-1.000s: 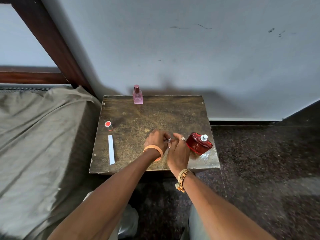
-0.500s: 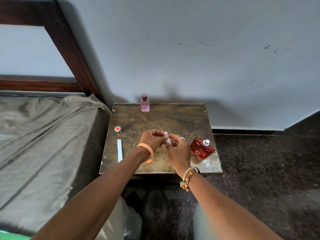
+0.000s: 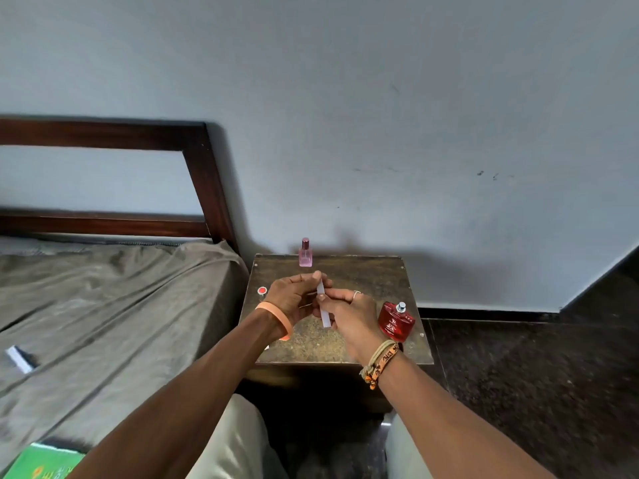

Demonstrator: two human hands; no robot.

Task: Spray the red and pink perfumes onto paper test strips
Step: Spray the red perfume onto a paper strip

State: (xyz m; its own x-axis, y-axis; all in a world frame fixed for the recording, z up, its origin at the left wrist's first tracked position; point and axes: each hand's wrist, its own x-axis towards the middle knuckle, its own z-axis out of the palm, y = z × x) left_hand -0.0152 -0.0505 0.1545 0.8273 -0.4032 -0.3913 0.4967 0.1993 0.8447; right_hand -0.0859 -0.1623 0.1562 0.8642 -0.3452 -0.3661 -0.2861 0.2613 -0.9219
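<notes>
Cut off low and left of the surface (image 3: 366,274): green printed cover (image 3: 41,461), print unreadable. Above the surface's middle, paper strip (image 3: 323,307) held roughly upright, grip of left hand (image 3: 294,295) pinching its top, grip of right hand (image 3: 349,316) pinching its middle. At the right edge, uncapped red perfume (image 3: 396,323), white lettering illegible. At the left edge, red cap (image 3: 262,291). At the far edge, capped pink perfume (image 3: 305,255).

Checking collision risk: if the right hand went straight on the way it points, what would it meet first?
Probably the left hand, just beyond the paper strip that it and the right hand both pinch; depth is unclear.
</notes>
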